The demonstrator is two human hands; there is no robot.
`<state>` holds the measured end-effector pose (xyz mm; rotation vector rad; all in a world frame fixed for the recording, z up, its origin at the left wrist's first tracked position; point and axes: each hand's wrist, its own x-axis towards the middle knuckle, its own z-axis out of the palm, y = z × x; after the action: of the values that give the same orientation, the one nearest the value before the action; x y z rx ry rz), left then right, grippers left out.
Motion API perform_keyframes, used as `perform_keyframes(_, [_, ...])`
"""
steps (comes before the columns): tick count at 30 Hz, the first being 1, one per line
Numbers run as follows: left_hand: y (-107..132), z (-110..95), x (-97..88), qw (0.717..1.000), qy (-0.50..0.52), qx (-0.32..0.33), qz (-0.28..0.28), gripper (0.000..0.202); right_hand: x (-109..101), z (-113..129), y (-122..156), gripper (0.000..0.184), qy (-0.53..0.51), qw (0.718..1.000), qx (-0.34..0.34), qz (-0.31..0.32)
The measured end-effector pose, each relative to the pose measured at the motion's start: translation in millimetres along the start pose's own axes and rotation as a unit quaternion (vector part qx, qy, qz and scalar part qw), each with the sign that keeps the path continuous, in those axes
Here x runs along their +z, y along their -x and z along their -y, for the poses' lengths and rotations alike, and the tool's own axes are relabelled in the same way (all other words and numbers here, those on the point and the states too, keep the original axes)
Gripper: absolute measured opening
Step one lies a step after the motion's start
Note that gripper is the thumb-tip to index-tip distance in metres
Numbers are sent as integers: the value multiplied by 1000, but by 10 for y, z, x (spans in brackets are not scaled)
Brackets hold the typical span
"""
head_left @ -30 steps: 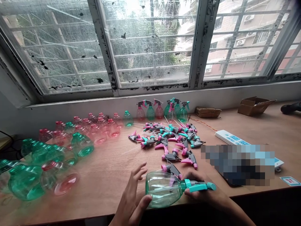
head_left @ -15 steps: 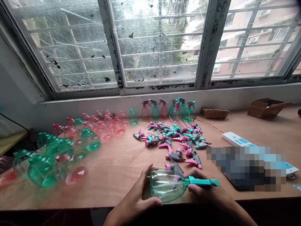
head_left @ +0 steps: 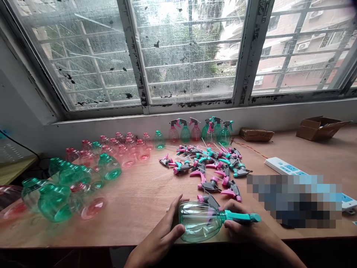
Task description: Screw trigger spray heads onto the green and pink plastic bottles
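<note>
A clear green spray bottle (head_left: 199, 223) lies sideways above the table's front edge, its base to the left. My left hand (head_left: 164, 234) cups that base, thumb on the near side and fingers behind. At the neck, my right hand (head_left: 237, 223) is closed around the turquoise-and-dark trigger sprayer (head_left: 241, 216), which sits on the bottle's mouth. Some of the right fingers are hidden behind it. Just beyond the bottle, a pink-and-grey trigger sprayer (head_left: 210, 201) is partly covered by it. More loose trigger sprayers (head_left: 209, 185) lie in a pile farther back.
Several open green bottles (head_left: 54, 203) and pink bottles (head_left: 128, 156) stand at the left. Bottles with sprayers (head_left: 195, 132) line the windowsill wall. To the right are a power strip (head_left: 281, 167), a blurred-out object (head_left: 295, 203), a flat cardboard package (head_left: 256, 134) and an open carton (head_left: 315, 128).
My left thumb has shifted left and up toward the bottle's base edge. The right hand keeps its grip on the sprayer. The camera view has shifted slightly.
</note>
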<state>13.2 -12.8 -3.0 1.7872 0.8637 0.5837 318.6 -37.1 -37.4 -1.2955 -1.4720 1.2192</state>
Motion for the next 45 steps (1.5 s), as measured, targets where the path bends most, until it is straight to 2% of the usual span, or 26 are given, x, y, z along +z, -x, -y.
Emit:
perform_keyframes(6, [1, -18, 0, 1000, -12, -14, 5, 93, 3, 29, 15, 27, -22, 1000, -1, 11])
perform_keyframes(12, [-4, -21, 6, 999, -22, 11, 24, 103, -49, 36, 6, 25, 32, 999, -34, -12])
perform_keyframes(21, [-21, 55, 7, 998, -50, 20, 19, 109, -87, 84, 13, 18, 93, 995, -45, 3])
perform_keyframes(28, [-7, -6, -14, 999, 33, 20, 9, 80, -63, 127, 53, 20, 64, 997, -40, 4])
perform_keyframes(34, [-10, -36, -4, 999, 37, 2, 7, 77, -42, 110, 71, 24, 28, 999, -39, 4])
perform_keyframes(40, [-3, -1, 1, 997, 73, 17, 28, 87, -57, 83, 66, 22, 39, 998, -45, 0])
perform_keyframes(45, [17, 25, 9, 998, 53, 22, 30, 94, -64, 40, 59, 22, 29, 998, -51, 5])
